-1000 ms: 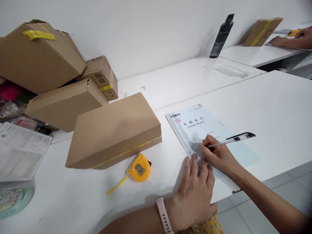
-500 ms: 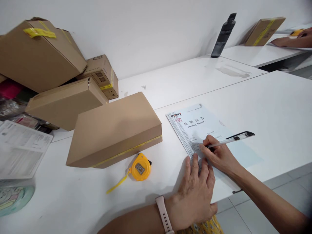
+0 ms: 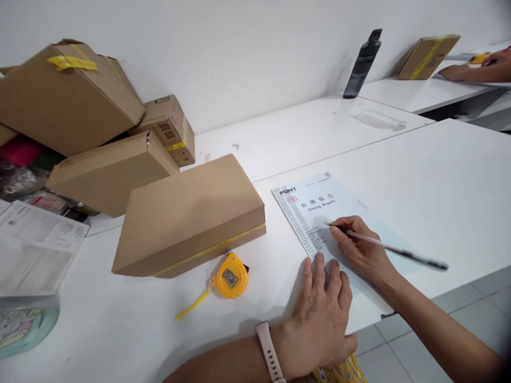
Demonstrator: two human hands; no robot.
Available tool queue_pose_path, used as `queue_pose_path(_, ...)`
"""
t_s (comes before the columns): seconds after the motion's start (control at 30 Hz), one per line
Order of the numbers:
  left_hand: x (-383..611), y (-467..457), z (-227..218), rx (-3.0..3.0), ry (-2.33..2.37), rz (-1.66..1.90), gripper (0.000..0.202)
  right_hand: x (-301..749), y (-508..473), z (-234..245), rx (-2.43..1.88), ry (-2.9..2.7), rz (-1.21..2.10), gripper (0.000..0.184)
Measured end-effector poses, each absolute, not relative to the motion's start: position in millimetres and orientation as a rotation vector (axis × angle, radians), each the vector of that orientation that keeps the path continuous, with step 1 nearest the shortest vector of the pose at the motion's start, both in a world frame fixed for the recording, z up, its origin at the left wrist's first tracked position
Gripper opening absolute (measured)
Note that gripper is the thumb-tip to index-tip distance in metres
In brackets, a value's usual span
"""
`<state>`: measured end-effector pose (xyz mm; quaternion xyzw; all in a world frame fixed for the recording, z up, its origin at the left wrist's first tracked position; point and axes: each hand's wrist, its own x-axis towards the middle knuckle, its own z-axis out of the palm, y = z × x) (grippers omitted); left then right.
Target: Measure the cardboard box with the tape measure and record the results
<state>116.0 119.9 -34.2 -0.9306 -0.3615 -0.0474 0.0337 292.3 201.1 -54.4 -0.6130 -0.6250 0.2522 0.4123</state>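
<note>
White table [image 3: 439, 175] with cardboard box [image 3: 187, 215], yellow tape measure [image 3: 229, 276], printed report [image 3: 315, 205], loose papers [image 3: 35, 250].

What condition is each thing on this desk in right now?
test report sheet: flat, pressed by left hand.
pen: gripped in right hand, tip on the sheet.
tape measure: lying down, tape slightly out.
nearest box: closed, yellow-taped.
black bottle: standing by the wall.

we see a plain white wall [image 3: 239, 64] beyond our fingers [image 3: 319, 270], white tables [image 3: 439, 175] under them and stretching off to their right, and pale grey floor tiles [image 3: 479, 303] nearer than them, past the table edge; light is even.
</note>
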Motion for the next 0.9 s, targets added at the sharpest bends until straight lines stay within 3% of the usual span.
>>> queue_pose_path(0.07, 115, 120, -33, -2.859, -1.102, -0.139, 0.083, 297, 204, -56, -1.527, -1.676, 0.501, 0.015)
queue_pose_path(0.2, 113, 119, -34, -2.867, -1.083, -0.174, 0.082, 304, 212, -65, -1.505, -1.889, 0.29, 0.04)
queue_pose_path(0.3, 110, 119, -36, -2.853, -1.074, -0.396, 0.08, 306, 220, -75, -1.528, -1.946, 0.181, 0.053)
queue_pose_path(0.37, 105, 120, -39, -2.791, -1.126, -0.65, 0.066, 306, 223, -79, -1.536, -1.942, 0.154, 0.057)
queue_pose_path(0.47, 83, 122, -41, -2.596, -1.404, -0.996, 0.028, 307, 226, -82, -1.551, -1.883, 0.167, 0.052)
queue_pose_path(0.53, 56, 123, -43, -2.43, -1.642, -1.087, 0.019, 306, 226, -83, -1.545, -1.851, 0.179, 0.046)
queue_pose_path(0.73, -17, 126, -52, -2.19, -2.146, -1.08, 0.043, 303, 227, -78, -1.522, -1.762, 0.18, 0.036)
queue_pose_path(0.9, -15, 121, -36, -2.314, -2.345, -1.27, 0.051, 287, 204, -56, -1.49, -1.638, 0.135, 0.04)
